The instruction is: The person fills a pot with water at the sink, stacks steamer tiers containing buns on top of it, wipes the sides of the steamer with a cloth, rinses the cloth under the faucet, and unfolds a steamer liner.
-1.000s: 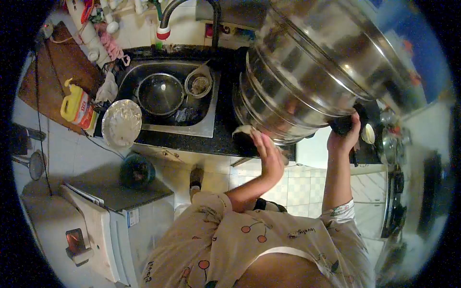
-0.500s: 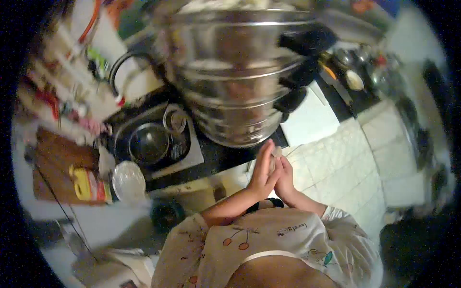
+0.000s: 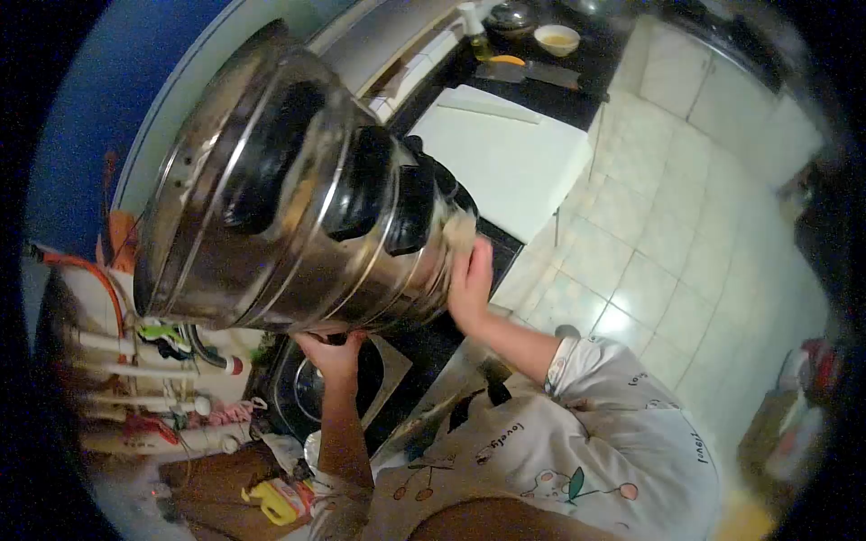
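A tall stacked metal steamer pot (image 3: pixel 298 261) with black side handles (image 3: pixel 361 185) fills the upper left of the view and looks slanted there. My left hand (image 3: pixel 332 353) is at the near left side of the pot, its fingers closed around a dark handle that is mostly hidden. Low on the pot's right side is my right hand (image 3: pixel 471 284), fingers closed on a small pale piece (image 3: pixel 459 232) against the metal. What this piece is, I cannot make out. Part of a dark hob (image 3: pixel 302 388) shows beneath the pot.
A white board (image 3: pixel 505 167) lies on the black counter, with a knife (image 3: pixel 552 76), a bowl of yellow liquid (image 3: pixel 557 40) and a pump bottle (image 3: pixel 474 32) behind it. At lower left stands a yellow bottle (image 3: pixel 275 503). Pale floor tiles (image 3: pixel 636 302) extend to the right.
The view has turned and leaned toward the pot. My hands, together around a pale piece before, are now apart: the left on a handle, the right with the pale piece at the pot's side.
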### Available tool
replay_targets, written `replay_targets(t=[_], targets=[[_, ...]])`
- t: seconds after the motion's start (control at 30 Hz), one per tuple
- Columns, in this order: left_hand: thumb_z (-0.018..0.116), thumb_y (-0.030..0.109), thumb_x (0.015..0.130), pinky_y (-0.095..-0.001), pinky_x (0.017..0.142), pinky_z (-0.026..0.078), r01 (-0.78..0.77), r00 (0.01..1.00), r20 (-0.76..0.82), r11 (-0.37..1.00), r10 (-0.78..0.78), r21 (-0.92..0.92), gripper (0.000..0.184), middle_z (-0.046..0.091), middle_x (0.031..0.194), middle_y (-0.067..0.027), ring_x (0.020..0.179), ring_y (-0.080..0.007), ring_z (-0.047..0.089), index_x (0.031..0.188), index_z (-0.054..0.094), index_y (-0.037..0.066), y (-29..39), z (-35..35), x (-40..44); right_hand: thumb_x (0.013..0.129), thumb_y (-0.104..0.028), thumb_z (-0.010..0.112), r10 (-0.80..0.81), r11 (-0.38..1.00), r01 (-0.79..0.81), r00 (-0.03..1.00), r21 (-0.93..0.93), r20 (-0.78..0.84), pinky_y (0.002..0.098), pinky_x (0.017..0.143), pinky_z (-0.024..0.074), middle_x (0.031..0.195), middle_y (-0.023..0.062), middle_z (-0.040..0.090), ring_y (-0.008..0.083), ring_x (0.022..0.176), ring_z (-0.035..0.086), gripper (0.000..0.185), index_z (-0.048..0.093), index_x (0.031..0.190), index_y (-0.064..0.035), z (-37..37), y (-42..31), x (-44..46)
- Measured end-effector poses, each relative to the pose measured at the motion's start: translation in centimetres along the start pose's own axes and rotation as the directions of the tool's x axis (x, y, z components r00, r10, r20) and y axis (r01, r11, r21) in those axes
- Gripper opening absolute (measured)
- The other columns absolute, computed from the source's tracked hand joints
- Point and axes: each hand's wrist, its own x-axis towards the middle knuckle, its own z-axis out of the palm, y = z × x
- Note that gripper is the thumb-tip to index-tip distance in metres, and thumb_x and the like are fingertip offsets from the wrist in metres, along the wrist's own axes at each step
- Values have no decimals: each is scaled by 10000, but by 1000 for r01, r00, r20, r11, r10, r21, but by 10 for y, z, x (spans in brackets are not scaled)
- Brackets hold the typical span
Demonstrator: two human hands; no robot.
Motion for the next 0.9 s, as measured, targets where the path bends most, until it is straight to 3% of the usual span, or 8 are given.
replay_targets(t=[0.07, 0.17, 0.27, 0.33, 0.43, 0.53, 0.63, 0.9], targets=[[800, 136, 520, -351, 991, 213, -29, 999, -28, 996, 27, -79, 1091, 270, 1278, -172, 1154, -271, 308, 1320, 72, -7, -28, 2, 0, 809, -49, 418, 69, 998, -67, 994, -18, 86, 328, 862, 338, 1008, 162, 468, 289, 960, 443, 222, 464, 1021, 1, -1, -6, -44], [787, 130, 538, -349, 994, 204, -96, 992, -71, 993, 101, 68, 1076, 263, 1285, -172, 1167, -271, 296, 1325, 66, -8, -27, 2, -1, 709, -37, 528, -308, 939, 343, 874, -30, 375, 423, 864, 333, 1016, 168, 483, 354, 959, 435, 291, 482, 994, -4, -14, -3, -85], [753, 179, 601, -354, 1004, 182, -185, 981, -55, 981, 188, 60, 1047, 236, 1309, -177, 1194, -272, 270, 1334, 32, -18, -28, -5, -1, 739, -82, 482, -172, 983, 151, 955, 99, 243, 408, 751, 382, 888, 149, 547, 318, 866, 497, 132, 560, 842, -51, -27, -11, -67], [747, 238, 627, -367, 1013, 166, -181, 983, -44, 982, 178, -47, 1050, 189, 1341, -185, 1225, -279, 236, 1336, 18, -25, -29, -7, -5, 821, -149, 475, 312, 946, -286, 931, -152, 191, 353, 771, 397, 880, 165, 516, 320, 877, 488, 186, 519, 952, -24, -44, -23, -10], [747, 265, 637, -372, 1019, 154, -220, 972, -92, 975, 218, -13, 1056, 154, 1359, -191, 1244, -283, 207, 1337, 11, -23, -33, -4, -10, 761, -91, 517, -37, 994, 32, 998, 104, 45, 335, 709, 409, 875, 162, 496, 287, 824, 486, 244, 501, 983, 9, -8, 64, 69], [742, 300, 645, -371, 1021, 150, -249, 946, -186, 962, 267, 113, 1066, 140, 1366, -191, 1244, -281, 202, 1337, -1, -21, -44, 5, -10, 757, -119, 510, -100, 881, 314, 854, -353, 510, 343, 709, 409, 887, 186, 484, 304, 815, 476, 251, 488, 964, 19, 2, 67, 102], [739, 355, 642, -372, 1024, 142, -157, 977, -170, 977, 131, -146, 1093, 130, 1368, -194, 1249, -282, 187, 1338, -17, -19, -29, 11, -16, 759, -150, 495, -111, 836, 355, 856, -419, 504, 363, 704, 398, 863, 195, 474, 315, 804, 467, 226, 489, 903, 24, -15, 41, 88], [736, 306, 665, -279, 782, 367, -47, 984, -178, 951, -8, -305, 1071, 327, 1248, -125, 944, -180, 412, 1349, -38, 22, -36, 20, -22, 758, -81, 536, -218, 975, 209, 871, 70, 439, 367, 783, 400, 915, 182, 475, 328, 870, 482, 204, 502, 945, -8, -66, -21, 61]])
